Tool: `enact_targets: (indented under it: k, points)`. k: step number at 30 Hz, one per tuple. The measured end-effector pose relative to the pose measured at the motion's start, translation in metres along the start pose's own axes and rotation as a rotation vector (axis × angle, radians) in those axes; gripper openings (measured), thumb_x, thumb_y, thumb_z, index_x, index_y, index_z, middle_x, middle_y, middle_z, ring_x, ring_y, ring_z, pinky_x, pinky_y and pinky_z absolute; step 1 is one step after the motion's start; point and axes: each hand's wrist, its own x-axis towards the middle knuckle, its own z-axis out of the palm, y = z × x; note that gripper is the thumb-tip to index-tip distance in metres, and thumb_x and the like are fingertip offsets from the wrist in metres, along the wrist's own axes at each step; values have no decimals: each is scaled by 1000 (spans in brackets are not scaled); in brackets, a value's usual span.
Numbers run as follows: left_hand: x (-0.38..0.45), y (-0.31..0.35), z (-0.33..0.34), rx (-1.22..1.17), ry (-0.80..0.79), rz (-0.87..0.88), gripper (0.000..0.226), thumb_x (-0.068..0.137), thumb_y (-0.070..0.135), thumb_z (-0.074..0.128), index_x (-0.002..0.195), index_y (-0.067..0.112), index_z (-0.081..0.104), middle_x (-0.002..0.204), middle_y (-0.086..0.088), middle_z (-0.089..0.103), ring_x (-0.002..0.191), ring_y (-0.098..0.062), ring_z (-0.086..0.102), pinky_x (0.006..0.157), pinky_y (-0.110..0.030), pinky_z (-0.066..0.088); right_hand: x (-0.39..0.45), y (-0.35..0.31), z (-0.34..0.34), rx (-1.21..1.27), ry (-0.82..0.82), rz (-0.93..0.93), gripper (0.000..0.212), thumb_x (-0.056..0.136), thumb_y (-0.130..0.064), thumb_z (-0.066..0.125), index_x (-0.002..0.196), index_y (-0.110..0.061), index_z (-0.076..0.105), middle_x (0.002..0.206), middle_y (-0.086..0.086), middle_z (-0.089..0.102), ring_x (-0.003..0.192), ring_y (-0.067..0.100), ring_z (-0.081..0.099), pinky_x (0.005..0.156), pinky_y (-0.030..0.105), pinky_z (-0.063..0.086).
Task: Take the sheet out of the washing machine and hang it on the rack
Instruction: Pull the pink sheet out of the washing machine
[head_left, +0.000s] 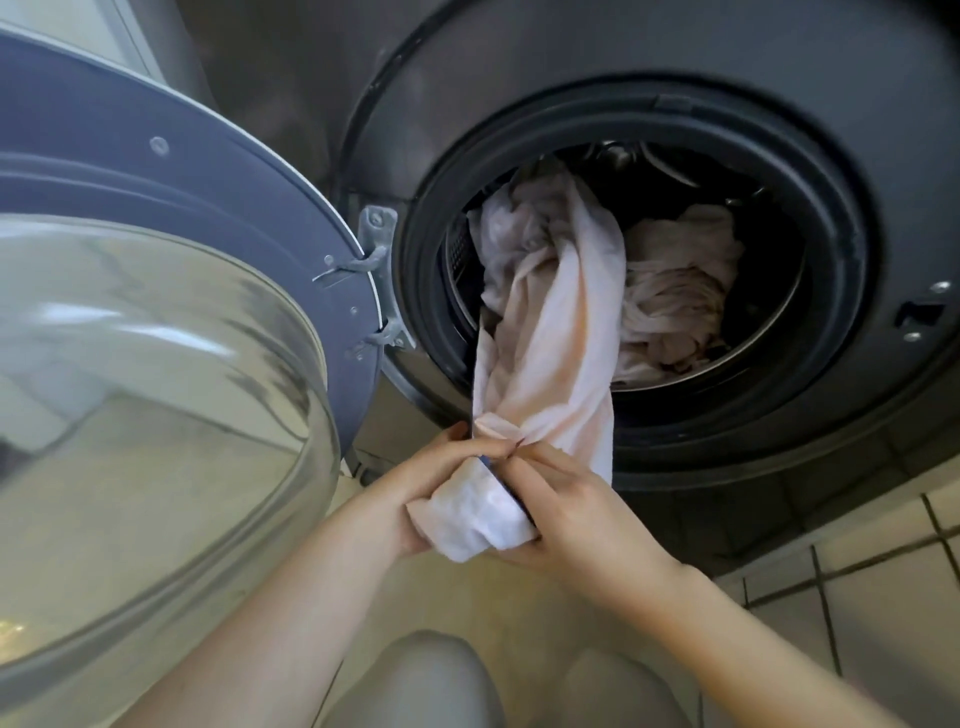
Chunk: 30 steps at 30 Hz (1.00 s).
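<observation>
Sheet (550, 332): soft, crumpled matt cloth. Door (156, 338): glossy clear bowl. Hinge (376, 236): bare metal. Floor (883, 597): smooth tiles.

— Where does the head view sit?
— Low and close in front of the washing machine (649, 130), facing forward and down into its round opening.
— How near?
— Near enough that the open door (171, 291) fills the left side and bulges with the wide lens. Both forearms reach in from the bottom edge.
— Any second view?
— None; this single camera covers the drum mouth, the door and a strip of tiled floor (857, 597).
</observation>
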Motion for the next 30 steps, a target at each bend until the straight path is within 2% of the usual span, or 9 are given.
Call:
enact_targets:
  k: [4,6,8,11,12,17,21,24,30]
  points:
    - [4,-6,-5,-182,88,75,39,88,2,57,126,1,52,71,-3,72,65,-7,69,55,-17,51,7,10,-11,-81,7,19,56,72,-63,67,101,-15,64,90,-7,64,97,18,55,76,33,48]
    - [2,-11,-12,-161,126,98,31,98,4,42,125,-10,47,61,3,63,56,-4,61,54,-16,48,10,13,-15,-64,60,50,56,79,-64,57,95,-12,68,90,-5,66,100,19,54,79,34,47]
    - [-6,-9,-13,-104,141,36,26,97,22,51,116,5,56,83,-1,66,75,-12,64,63,-23,52,13,20,-23,-15,169,95,48,87,-55,51,93,-11,69,97,-3,66,104,18,52,85,33,45]
    - [-10,-7,-24,113,53,59,92,61,46,84,139,21,41,119,8,66,100,-8,67,74,-22,55,20,49,-41,-154,298,229,28,90,-26,57,111,-9,63,118,5,60,115,20,48,97,36,42]
    - [-13,-6,-25,175,28,66,103,57,48,86,144,25,35,126,11,62,104,-5,65,78,-21,54,23,59,-45,-243,286,288,36,88,-17,57,123,-10,56,129,8,53,122,25,44,100,42,41]
    - [-19,-4,-22,131,-94,38,77,69,31,77,137,35,40,120,8,67,107,-15,65,93,-34,50,43,84,-45,-591,-43,380,88,81,-10,55,150,-32,6,157,14,9,137,48,15,104,61,28]
    - [-17,-1,-15,158,-173,-24,49,73,24,77,118,28,56,103,4,74,93,-12,70,74,-23,54,66,86,-34,-703,-177,136,98,75,0,55,150,-37,4,159,8,1,142,45,2,111,60,15]
    - [-13,1,-11,244,-168,-74,32,79,30,71,109,20,65,101,0,74,94,-14,69,79,-23,53,76,87,-19,-706,-253,-3,99,76,0,58,150,-35,3,160,5,-5,142,43,-7,113,61,8]
    - [18,-5,-11,563,6,-20,70,48,65,82,110,35,66,102,9,72,96,-9,68,93,-34,51,84,94,4,-748,-367,-65,104,73,-15,72,150,-34,5,155,2,25,142,43,0,109,64,7]
